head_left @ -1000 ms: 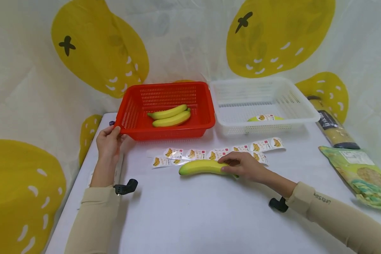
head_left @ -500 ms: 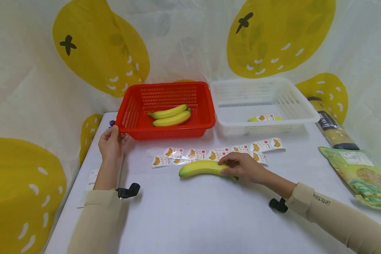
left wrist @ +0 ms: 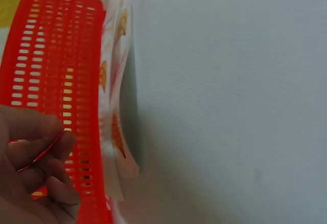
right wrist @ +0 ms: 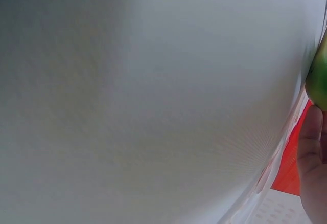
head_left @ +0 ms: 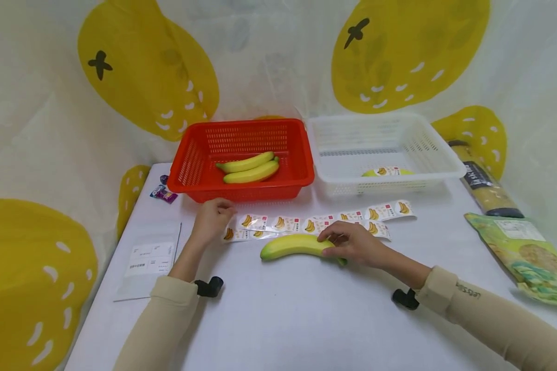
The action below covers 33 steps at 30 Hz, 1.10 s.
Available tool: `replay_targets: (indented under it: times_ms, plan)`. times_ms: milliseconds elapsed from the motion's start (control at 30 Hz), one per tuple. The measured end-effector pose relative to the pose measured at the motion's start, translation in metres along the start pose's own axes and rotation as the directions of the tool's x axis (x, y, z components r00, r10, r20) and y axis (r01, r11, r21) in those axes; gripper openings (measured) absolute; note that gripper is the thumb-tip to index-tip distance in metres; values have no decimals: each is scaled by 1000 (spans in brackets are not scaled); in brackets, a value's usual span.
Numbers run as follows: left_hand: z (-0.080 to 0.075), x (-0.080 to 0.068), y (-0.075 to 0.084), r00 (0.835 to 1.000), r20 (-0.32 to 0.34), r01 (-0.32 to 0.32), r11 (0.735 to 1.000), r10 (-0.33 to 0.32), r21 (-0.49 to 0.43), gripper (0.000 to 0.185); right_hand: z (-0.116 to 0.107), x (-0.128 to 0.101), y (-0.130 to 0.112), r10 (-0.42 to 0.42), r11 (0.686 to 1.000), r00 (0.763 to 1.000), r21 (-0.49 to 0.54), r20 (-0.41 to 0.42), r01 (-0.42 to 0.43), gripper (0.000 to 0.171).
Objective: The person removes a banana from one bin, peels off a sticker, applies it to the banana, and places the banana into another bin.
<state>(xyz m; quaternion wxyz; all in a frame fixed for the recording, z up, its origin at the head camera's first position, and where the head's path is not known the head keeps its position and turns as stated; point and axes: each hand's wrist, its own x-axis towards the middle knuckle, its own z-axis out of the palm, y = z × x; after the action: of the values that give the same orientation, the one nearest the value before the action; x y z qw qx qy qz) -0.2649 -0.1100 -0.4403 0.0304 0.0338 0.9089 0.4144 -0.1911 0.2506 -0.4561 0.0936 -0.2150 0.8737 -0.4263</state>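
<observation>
A yellow-green banana (head_left: 290, 246) lies on the white table. My right hand (head_left: 348, 242) grips its right end, fingers curled over it; the right wrist view shows only a finger (right wrist: 311, 152) and a sliver of the banana (right wrist: 319, 81). A strip of banana stickers (head_left: 315, 222) lies just behind the fruit. My left hand (head_left: 212, 214) hovers at the strip's left end, in front of the red basket (head_left: 246, 191), fingers curled and holding nothing. In the left wrist view the curled fingers (left wrist: 36, 152) sit a little apart from the stickers (left wrist: 117, 132).
Two bananas (head_left: 249, 170) lie in the red basket. A white basket (head_left: 390, 186) to its right holds a stickered banana (head_left: 387, 172). A clear bag with a label (head_left: 148, 260) and a small purple wrapper (head_left: 163, 194) lie left. Food packets (head_left: 529, 257) sit right.
My left hand has let go of the red basket's left corner and moved right to the left end of the sticker strip. The right hand and banana have stayed put.
</observation>
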Motion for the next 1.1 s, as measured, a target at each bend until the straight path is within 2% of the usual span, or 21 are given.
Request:
replay_targets:
  times_ms: [167, 367, 467, 633, 800, 1100]
  plan:
    - [7, 8, -1, 994, 79, 68, 994, -74, 82, 27, 3, -2, 1, 1, 1000, 1000, 3, 7, -1, 32]
    - [8, 7, -6, 979, 152, 128, 991, -133, 47, 28, 3, -3, 1, -10, 1000, 1000, -13, -3, 10, 32]
    - [9, 8, -6, 976, 164, 136, 990, -141, 41, 29, 2, -4, 1, -16, 1000, 1000, -14, -10, 16, 32]
    - [11, 10, -8, 984, 156, 80, 994, -91, 76, 25, 2, -3, 2, -22, 1000, 1000, -16, -10, 22, 31]
    - [12, 11, -9, 989, 134, 55, 993, -69, 107, 18, 2, -2, 2, -24, 1000, 1000, -19, -3, 24, 32]
    - [14, 12, -8, 993, 110, 30, 997, -38, 77, 18, 2, -4, 2, -40, 999, 999, -27, -22, 40, 31]
